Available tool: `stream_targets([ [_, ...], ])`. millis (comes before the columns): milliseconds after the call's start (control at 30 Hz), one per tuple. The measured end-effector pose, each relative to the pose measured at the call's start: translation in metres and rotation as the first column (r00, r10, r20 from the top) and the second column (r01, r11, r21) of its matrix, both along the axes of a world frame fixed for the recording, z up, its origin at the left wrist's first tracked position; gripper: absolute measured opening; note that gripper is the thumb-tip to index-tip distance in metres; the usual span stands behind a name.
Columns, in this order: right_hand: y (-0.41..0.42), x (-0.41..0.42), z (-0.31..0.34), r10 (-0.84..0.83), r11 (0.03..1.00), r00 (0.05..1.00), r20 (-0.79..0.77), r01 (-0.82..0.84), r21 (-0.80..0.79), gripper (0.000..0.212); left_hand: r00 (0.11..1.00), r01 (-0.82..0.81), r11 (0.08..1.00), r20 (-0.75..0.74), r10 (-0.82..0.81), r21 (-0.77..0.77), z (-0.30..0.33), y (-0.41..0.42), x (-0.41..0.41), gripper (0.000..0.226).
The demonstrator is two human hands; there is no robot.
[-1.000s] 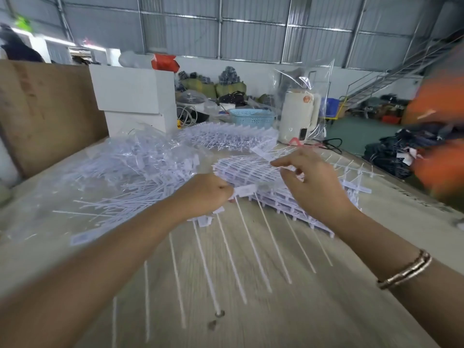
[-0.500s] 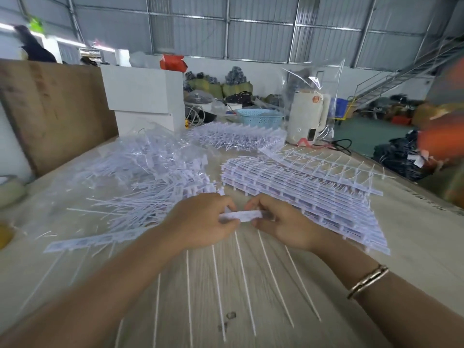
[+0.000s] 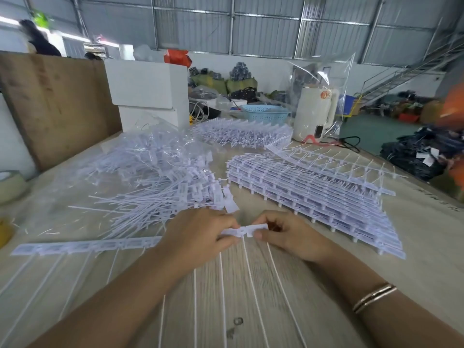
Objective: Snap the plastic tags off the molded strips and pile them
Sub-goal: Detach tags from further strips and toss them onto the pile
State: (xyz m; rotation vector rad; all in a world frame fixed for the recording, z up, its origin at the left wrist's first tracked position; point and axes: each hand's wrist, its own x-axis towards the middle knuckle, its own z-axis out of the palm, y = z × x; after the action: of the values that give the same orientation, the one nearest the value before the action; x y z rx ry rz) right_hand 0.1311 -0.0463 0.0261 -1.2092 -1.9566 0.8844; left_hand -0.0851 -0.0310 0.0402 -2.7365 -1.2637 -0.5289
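A white molded strip (image 3: 82,248) of plastic tags lies across the wooden table (image 3: 414,237), its long thin tails pointing toward me. My left hand (image 3: 198,234) grips the strip near its right end. My right hand (image 3: 283,234) pinches the end tag (image 3: 259,227) beside it, the two hands almost touching at the joint. A loose pile of separated tags (image 3: 160,182) spreads out behind my left hand. A stack of whole strips (image 3: 313,194) lies behind my right hand.
Another heap of strips (image 3: 241,133) sits farther back beside a blue basket (image 3: 266,113) and a white kettle (image 3: 315,114) in a clear bag. White boxes (image 3: 148,91) and a wooden board (image 3: 55,106) stand at the left. A tape roll (image 3: 10,185) lies at the left edge.
My right hand came down from the strip stack to the strip's end by my left hand. Both hands now hold the strip lower and nearer to me.
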Motion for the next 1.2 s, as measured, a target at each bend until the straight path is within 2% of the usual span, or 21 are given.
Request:
stream_targets([
  [167,0.000,0.001,0.001,-0.024,0.997,0.999,-0.032,0.026,0.072,0.009,0.999,-0.004,1.000,0.045,0.003,0.029,-0.004,-0.001,0.001,0.033],
  [333,0.001,-0.003,0.002,-0.052,0.977,0.998,-0.044,0.060,0.204,0.015,0.989,-0.015,0.999,0.144,0.021,-0.044,-0.003,-0.001,0.003,0.029],
  [400,0.001,-0.003,0.001,-0.042,0.984,0.993,-0.106,0.059,0.166,0.010,0.979,-0.001,0.998,0.202,0.014,-0.068,-0.002,-0.002,0.001,0.023],
  [500,0.000,0.001,0.001,-0.029,1.000,0.980,-0.195,0.031,0.006,0.018,0.972,0.034,0.996,0.232,-0.015,-0.077,-0.002,-0.003,0.000,0.019],
  [567,0.001,0.000,0.002,-0.030,0.998,0.957,-0.290,0.013,-0.061,0.014,0.967,0.061,0.995,0.252,-0.039,-0.077,-0.001,-0.004,0.001,0.017],
  [667,0.002,-0.003,0.001,-0.019,0.990,0.872,-0.490,-0.052,-0.130,0.011,0.932,0.124,0.984,0.356,-0.070,-0.129,0.000,-0.005,0.004,0.013],
  [800,0.004,-0.005,0.001,-0.001,0.967,0.793,-0.609,-0.155,-0.203,0.012,0.881,0.195,0.966,0.463,-0.096,-0.170,-0.002,-0.005,0.008,0.004],
  [833,0.006,-0.004,0.002,-0.011,0.961,0.739,-0.674,-0.178,-0.211,0.013,0.872,0.214,0.959,0.479,-0.102,-0.184,-0.003,-0.005,0.007,0.005],
  [900,0.008,0.006,0.005,-0.125,0.947,0.547,-0.828,-0.182,-0.263,0.012,0.868,0.244,0.942,0.486,-0.105,-0.231,-0.005,-0.005,0.005,0.010],
  [933,0.009,0.012,0.006,-0.168,0.951,0.526,-0.834,-0.137,-0.278,0.011,0.870,0.247,0.935,0.484,-0.098,-0.255,-0.005,-0.007,0.004,0.009],
  [967,0.009,0.017,0.005,-0.186,0.959,0.596,-0.781,-0.062,-0.275,0.011,0.876,0.236,0.936,0.474,-0.089,-0.259,-0.006,-0.007,0.003,0.008],
  [1000,0.008,0.019,0.003,-0.180,0.970,0.737,-0.651,0.022,-0.244,0.011,0.888,0.208,0.949,0.453,-0.081,-0.239,-0.006,-0.007,0.002,0.009],
  [1033,0.007,0.017,0.000,-0.171,0.979,0.876,-0.452,0.097,-0.182,0.011,0.905,0.164,0.965,0.419,-0.065,-0.205,-0.006,-0.007,0.003,0.013],
  [1067,0.007,0.013,-0.004,-0.176,0.983,0.956,-0.237,0.155,-0.103,0.013,0.922,0.117,0.978,0.384,-0.043,-0.172,-0.006,-0.007,0.004,0.018],
  [1133,0.008,0.003,-0.010,-0.180,0.981,0.981,0.071,0.174,0.086,0.009,0.936,0.053,0.990,0.352,-0.004,-0.131,-0.006,-0.007,0.006,0.027],
  [1200,0.009,-0.005,-0.011,-0.150,0.977,0.972,0.180,0.118,0.176,0.004,0.941,0.031,0.993,0.338,0.010,-0.114,-0.008,-0.008,0.008,0.035],
])
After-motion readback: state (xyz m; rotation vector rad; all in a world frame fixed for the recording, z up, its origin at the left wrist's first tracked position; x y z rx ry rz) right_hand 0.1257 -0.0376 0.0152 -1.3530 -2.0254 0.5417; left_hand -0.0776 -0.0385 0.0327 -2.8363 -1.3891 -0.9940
